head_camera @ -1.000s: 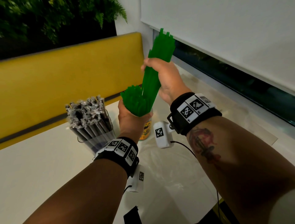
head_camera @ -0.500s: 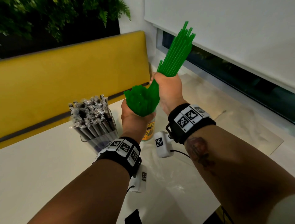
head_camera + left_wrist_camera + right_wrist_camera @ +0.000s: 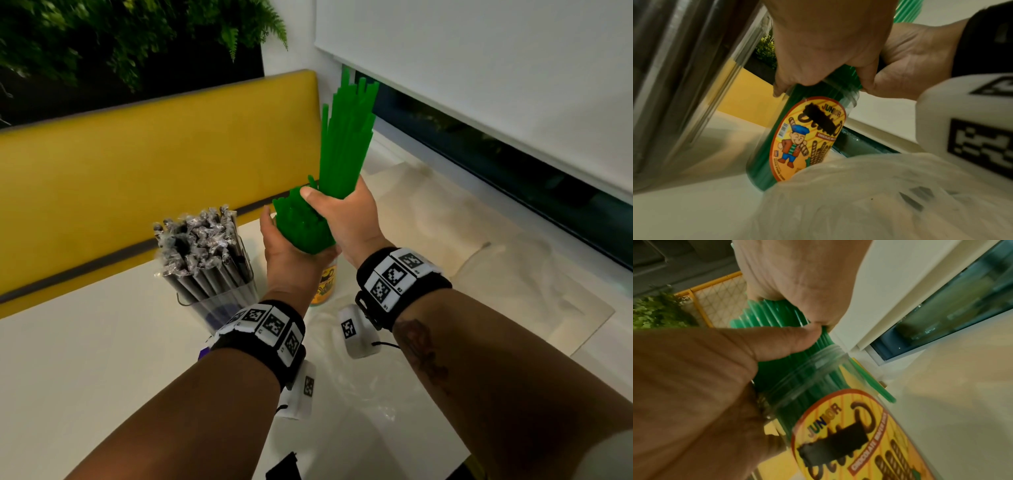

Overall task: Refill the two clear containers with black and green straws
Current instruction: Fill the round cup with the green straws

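Note:
A clear jar with a yellow cartoon label stands on the white table, packed with green straws. My left hand grips those straws just above the jar's rim. My right hand grips a second bundle of green straws, which stands nearly upright with its lower end at the jar's mouth. In the right wrist view, one loose green straw runs outside the jar. To the left stands a clear container full of wrapped black straws.
A crumpled clear plastic bag lies on the table under my wrists. A yellow bench back runs behind the table. A window ledge lies to the right. A small black object sits at the near edge.
My right hand has come down with its green bundle to the jar's mouth, and the bundle has swung from leaning right to nearly upright. My left hand has stayed at the jar.

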Motion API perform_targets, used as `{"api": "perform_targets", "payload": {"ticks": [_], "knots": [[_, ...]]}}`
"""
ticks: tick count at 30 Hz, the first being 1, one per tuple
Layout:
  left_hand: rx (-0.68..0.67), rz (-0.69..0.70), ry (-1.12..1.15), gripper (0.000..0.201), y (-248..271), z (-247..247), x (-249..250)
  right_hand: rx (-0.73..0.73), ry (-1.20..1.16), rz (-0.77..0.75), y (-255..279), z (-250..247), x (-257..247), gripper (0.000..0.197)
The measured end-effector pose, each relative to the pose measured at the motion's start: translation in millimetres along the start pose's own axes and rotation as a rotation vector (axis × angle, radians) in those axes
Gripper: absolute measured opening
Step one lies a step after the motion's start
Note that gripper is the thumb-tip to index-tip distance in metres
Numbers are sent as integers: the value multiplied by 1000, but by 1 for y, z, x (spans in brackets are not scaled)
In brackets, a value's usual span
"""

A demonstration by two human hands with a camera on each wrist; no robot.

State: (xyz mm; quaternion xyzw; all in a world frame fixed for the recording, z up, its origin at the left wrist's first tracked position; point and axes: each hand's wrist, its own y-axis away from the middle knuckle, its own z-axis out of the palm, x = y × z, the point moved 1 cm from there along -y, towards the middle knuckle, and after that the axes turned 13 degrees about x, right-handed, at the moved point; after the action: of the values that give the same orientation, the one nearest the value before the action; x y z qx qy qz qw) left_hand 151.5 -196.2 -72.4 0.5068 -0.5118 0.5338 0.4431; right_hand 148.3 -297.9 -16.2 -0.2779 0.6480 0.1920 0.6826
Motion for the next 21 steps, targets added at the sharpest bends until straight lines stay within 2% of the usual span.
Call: {"api": "perform_targets", "payload": {"ticks": [3,6,8,9,11,12,13,15,18,20,21], "knots": [[45,85,49,114,5,-1,11,36,20,-33,-2,-2,0,43],[77,320,47,95,14,-3,34,57,-40,-1,-4,-2,0,44],[93,448,8,90,18,0,60,-37,-200,43,-2,-3,-2,45],[100,481,-61,93,18,3,75,-114,-313,75,1,-2,-5,38],[96,490,-247,109,13,12,101,-223,-554,183,5,1,-12,17],[85,474,-329,114,8,17,109,-240,-628,251,5,3,-15,14],[72,455,-390,114,2,21,111,-235,-633,297,4,4,-15,24],[56,423,-474,100,-10,25,109,-311,-642,364,3,6,-11,37],[49,393,-575,59,-19,25,103,-390,-512,371,6,2,-3,39],[33,393,-637,47,-20,24,103,-450,-392,284,4,-4,2,39],[25,397,-671,47,-21,24,102,-480,-302,205,2,-7,6,52]]}}
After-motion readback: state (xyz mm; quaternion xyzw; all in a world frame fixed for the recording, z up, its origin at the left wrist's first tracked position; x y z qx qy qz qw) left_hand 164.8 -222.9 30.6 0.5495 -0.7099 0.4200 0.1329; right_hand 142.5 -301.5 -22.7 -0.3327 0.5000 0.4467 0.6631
